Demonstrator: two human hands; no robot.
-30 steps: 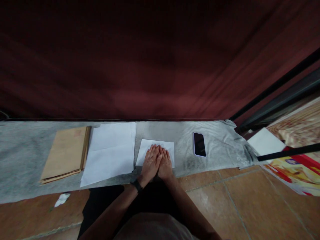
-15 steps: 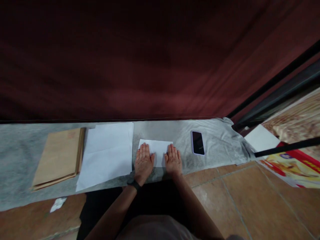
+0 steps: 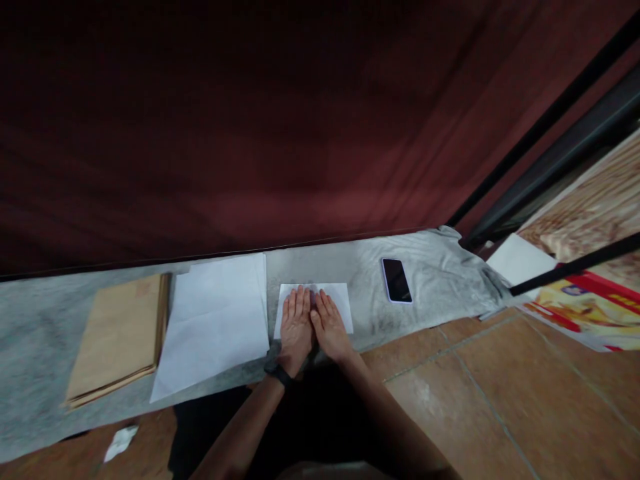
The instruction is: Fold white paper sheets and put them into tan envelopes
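Observation:
A small white piece of paper (image 3: 342,297), perhaps folded, lies flat on the grey cloth in front of me. My left hand (image 3: 297,327) rests flat on its left-middle part, fingers stretched out, a dark band round the wrist. Close beside it, my right hand (image 3: 330,327) also lies flat on the paper with fingers extended and pointing up and to the left. The two hands nearly touch at the thumbs and hide the paper's middle and part of its lower edge. Neither hand grasps anything.
To the left lie large white sheets (image 3: 217,320) and a stack of brown envelopes (image 3: 117,333). A phone (image 3: 397,280) rests on the grey cloth (image 3: 440,287) at right. A dark red curtain (image 3: 300,167) hangs behind. A colourful box (image 3: 590,303) and black bars (image 3: 575,267) stand far right.
Both hands have slid inward along the paper, from its left and right sides to its middle, and now lie next to each other. The view has tilted slightly.

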